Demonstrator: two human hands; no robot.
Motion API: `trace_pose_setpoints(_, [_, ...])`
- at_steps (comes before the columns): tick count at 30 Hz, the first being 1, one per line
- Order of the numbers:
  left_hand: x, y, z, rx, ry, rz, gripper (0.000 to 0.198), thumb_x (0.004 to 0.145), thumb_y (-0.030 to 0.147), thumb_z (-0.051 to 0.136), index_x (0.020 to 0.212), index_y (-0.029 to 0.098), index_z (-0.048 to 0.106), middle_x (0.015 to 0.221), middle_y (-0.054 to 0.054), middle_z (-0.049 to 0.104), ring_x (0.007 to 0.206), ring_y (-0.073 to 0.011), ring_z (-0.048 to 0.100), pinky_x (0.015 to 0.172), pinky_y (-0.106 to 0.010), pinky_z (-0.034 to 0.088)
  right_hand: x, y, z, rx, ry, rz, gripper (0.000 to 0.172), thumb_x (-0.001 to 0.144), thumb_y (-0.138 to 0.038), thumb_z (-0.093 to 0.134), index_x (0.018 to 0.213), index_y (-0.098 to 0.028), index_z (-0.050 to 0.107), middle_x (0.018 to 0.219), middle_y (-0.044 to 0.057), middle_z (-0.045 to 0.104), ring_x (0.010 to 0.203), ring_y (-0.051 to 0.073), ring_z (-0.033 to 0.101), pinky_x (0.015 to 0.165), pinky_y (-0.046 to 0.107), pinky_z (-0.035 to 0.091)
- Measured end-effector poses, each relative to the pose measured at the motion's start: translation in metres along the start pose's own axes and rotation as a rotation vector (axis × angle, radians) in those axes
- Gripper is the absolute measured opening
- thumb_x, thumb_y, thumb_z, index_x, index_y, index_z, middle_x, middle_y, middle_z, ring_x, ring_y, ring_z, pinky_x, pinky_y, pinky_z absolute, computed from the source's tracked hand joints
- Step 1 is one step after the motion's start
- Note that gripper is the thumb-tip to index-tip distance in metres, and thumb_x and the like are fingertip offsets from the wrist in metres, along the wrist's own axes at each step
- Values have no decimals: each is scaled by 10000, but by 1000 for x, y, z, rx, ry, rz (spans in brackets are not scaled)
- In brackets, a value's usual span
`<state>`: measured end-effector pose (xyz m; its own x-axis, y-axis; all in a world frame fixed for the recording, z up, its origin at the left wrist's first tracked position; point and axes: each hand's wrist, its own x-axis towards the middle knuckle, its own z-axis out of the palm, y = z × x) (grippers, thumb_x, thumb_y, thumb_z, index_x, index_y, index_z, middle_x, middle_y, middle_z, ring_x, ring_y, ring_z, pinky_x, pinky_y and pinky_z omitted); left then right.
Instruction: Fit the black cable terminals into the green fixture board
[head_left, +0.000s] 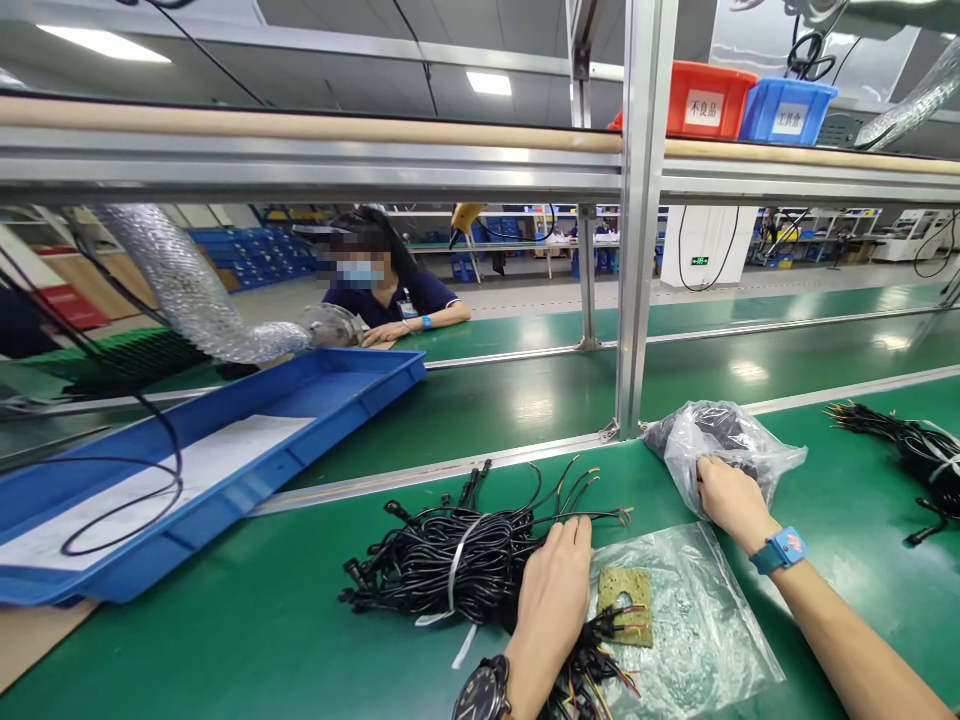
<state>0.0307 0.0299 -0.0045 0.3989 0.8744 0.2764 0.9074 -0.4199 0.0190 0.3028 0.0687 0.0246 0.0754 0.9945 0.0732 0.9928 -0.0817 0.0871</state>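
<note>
A bundle of black cables (pixel 472 560), tied with a white strap, lies on the green worktop. My left hand (pixel 551 580) rests at its right end, fingers curled over the black cables, with the fingertips partly hidden. A clear plastic bag (pixel 776 458) holding dark contents stands further right. My right hand (pixel 735 500) is closed on that bag near its opening; its fingertips are hidden in the folds. Between my hands lies a flat clear bag (pixel 705 620), with a yellowish sponge (pixel 637 625) on it. Short connectors with coloured wires (pixel 592 665) lie beside my left wrist.
At the left is a long blue tray (pixel 360 385) with paper in it. A metal post (pixel 637 250) rises behind the worktop. More black cables (pixel 915 450) lie at the right. Across the line, a person (pixel 420 297) leans on the bench. Red and blue bins (pixel 787 105) sit overhead.
</note>
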Motion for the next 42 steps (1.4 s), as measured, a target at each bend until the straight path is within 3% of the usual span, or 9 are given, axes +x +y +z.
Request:
trace_pose_setpoints(4, [2,1,-4,-8,-50,-5,257,938,15,496,1021,190,665,986,-51,686,948,-239,643,690,-298,503,1,0,3,1,7,-12,183,988,-84,453,1062,-109,618,1067,150,686,905,262,730,658,293,448])
trace_pose_setpoints(8, [-1,0,-9,-61,-10,85,172,944,73,559,873,194,657,908,-52,660,900,-253,614,661,-313,475,1,0,4,13,20,-53,207,987,-44,435,1051,-123,615,1024,116,707,925,243,725,689,287,441])
trace_pose_setpoints(14, [-12,0,-15,-493,171,242,205,984,102,442,1032,191,620,910,-60,667,859,-224,611,769,-342,475,-7,3,-4,-5,71,-32,188,1024,-92,414,1019,-111,600,1004,141,653,822,241,712,622,299,405])
trace_pose_setpoints(19, [-20,0,-25,-626,56,253,141,1018,180,450,1028,220,585,809,2,691,711,-180,659,661,-289,438,-19,-1,-14,72,217,-109,243,1081,-251,395,929,-160,562,913,105,632,775,254,685,593,315,379])
trace_pose_setpoints(23, [-21,-4,-36,-551,-54,261,221,1004,152,449,1017,247,648,791,7,712,716,-181,686,639,-269,414,-31,-17,-20,392,310,-325,251,1105,-330,345,1000,-186,521,810,46,648,696,229,656,605,317,373])
trace_pose_setpoints(26, [-21,-5,-39,-491,-106,239,322,965,80,416,1012,250,685,801,-13,723,730,-186,695,625,-264,404,-44,-35,-26,662,226,-538,276,1115,-355,296,1047,-203,517,784,20,642,676,196,623,630,303,400])
trace_pose_setpoints(30, [-22,-4,-37,-395,-201,190,304,958,71,415,963,227,677,781,-22,718,700,-210,687,587,-302,351,-58,-56,-23,924,47,-791,312,1113,-364,289,1027,-218,551,918,47,657,821,186,621,735,293,466])
trace_pose_setpoints(37, [-24,-6,-39,-359,-267,129,159,987,133,493,891,215,590,831,-2,670,755,-216,655,622,-312,328,-51,-57,-9,858,49,-693,272,1105,-321,307,1023,-204,539,1008,90,613,935,224,589,825,352,477])
trace_pose_setpoints(42, [-24,-4,-34,-317,-266,97,179,979,105,504,882,207,616,894,-10,653,787,-204,653,641,-314,325,-53,-56,-16,909,19,-808,310,1108,-351,286,1004,-210,543,947,64,611,854,201,565,779,324,463])
